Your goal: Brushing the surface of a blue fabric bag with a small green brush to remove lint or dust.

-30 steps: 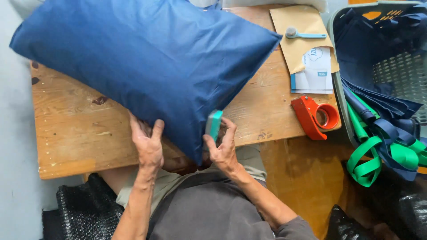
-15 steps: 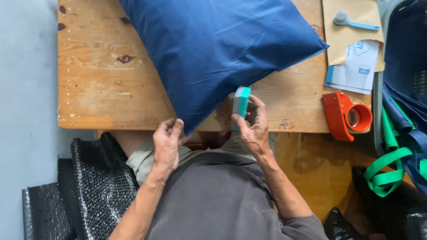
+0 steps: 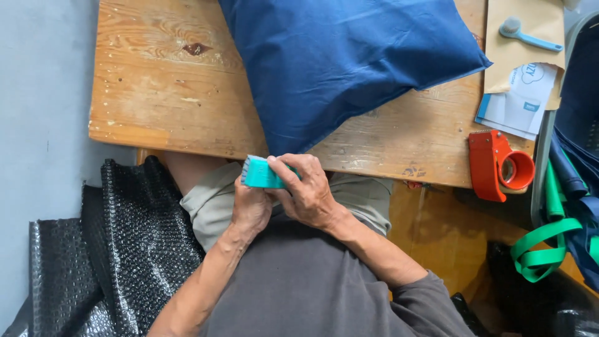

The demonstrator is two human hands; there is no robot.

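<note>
With both hands closed on the teal block (image 3: pixel 261 173), the step in hand looks like handling or adjusting that tool, not working the pillow (image 3: pixel 349 62). Left hand (image 3: pixel 249 209) cups the block from below, fingers wrapped under it; right hand (image 3: pixel 307 190) clamps it from the top and side, fingers together over its end. Block sits just off the near edge of the surface (image 3: pixel 168 106), over the lap, touching neither surface nor pillow.

Next move, my guess: needs a steady two-hand grip, block is small and smooth.

Materials, all placed off the pillow:
- pillow: dark blue cloth, soft, creased, corner overhanging the near edge
- surface: worn bare wood, knotty, scuffed
- right of it: red tape dispenser (image 3: pixel 499 165), hard plastic; paper envelope (image 3: pixel 530 37)
- left and below: black bubble wrap (image 3: pixel 118 249), shiny
</note>
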